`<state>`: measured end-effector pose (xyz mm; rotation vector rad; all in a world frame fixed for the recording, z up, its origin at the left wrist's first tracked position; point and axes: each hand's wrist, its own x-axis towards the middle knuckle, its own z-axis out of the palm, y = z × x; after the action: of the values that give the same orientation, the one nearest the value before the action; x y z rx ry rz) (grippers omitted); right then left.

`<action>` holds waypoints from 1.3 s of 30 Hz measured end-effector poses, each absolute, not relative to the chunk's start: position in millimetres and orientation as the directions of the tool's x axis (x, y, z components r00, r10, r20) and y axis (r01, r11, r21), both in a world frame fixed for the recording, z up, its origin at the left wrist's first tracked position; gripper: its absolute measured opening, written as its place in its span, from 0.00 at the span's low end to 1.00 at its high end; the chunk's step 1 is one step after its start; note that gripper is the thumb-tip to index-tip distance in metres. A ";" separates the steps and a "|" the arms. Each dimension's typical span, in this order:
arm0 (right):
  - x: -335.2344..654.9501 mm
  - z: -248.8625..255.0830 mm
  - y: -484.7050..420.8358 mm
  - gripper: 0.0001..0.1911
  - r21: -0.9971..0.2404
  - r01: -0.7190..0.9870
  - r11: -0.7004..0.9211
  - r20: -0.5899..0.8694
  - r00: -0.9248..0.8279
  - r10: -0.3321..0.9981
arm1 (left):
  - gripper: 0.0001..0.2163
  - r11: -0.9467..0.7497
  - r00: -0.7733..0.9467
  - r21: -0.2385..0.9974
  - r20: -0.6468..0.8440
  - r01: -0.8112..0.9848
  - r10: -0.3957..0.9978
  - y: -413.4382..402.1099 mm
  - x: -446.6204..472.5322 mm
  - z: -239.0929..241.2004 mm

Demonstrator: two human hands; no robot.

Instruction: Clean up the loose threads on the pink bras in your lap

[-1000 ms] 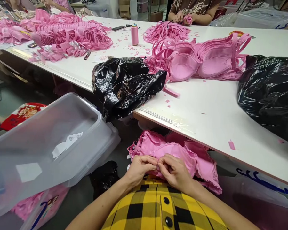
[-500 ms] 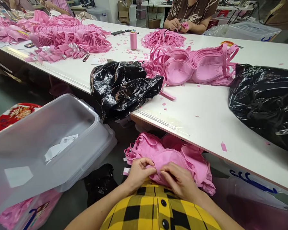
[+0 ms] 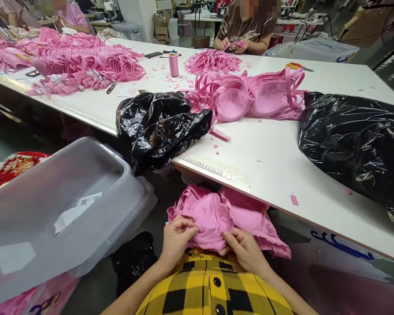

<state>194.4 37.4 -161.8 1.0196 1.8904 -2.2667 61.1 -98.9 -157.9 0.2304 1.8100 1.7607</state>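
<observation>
Both hands, left hand (image 3: 176, 238) and right hand (image 3: 246, 250), pinch a pink bra (image 3: 216, 216) on the lap, near the table (image 3: 276, 162); the step looks like checking its edge, and the next move calls for a firm grip to turn it.

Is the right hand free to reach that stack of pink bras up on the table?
Probably not right away: the right hand and left hand both grip a pink bra in the lap. The path to the stack looks unobstructed.

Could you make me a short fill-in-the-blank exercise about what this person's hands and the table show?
1. Both hands, left hand and right hand, grip a ____ bra.
2. The bags on the white table are ____.
3. The person's lap shows yellow and black ____ cloth.
Missing words: pink; black; checked
</observation>
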 end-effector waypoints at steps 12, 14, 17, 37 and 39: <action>197.1 -163.3 43.3 0.28 -0.894 0.423 -0.145 -0.445 -0.877 0.183 | 0.07 0.087 -0.698 0.939 0.183 0.332 0.693 -102.0 60.9 -166.6; 195.5 -161.7 41.7 0.28 -0.888 0.445 -0.112 -0.458 -0.874 0.160 | 0.09 0.085 -0.668 0.911 0.230 0.403 0.708 -99.7 60.6 -167.9; 192.9 -163.4 38.6 0.28 -0.900 0.412 -0.143 -0.430 -0.893 0.135 | 0.07 0.179 -0.752 0.939 0.113 0.295 0.649 -93.0 61.9 -168.5; 205.8 -184.5 46.5 0.27 -0.821 0.569 -0.044 -0.563 -0.796 0.223 | 0.04 0.242 -0.671 0.966 -0.236 -0.086 0.703 -79.3 64.2 -164.8; 204.3 -186.6 46.5 0.28 -0.826 0.560 -0.060 -0.559 -0.802 0.212 | 0.07 0.228 -0.591 0.930 -0.360 -0.289 0.722 -79.3 63.1 -169.7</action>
<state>204.3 46.5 -186.6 0.8333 1.9555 -1.9443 63.1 -79.3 -169.7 0.4105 1.6537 1.5013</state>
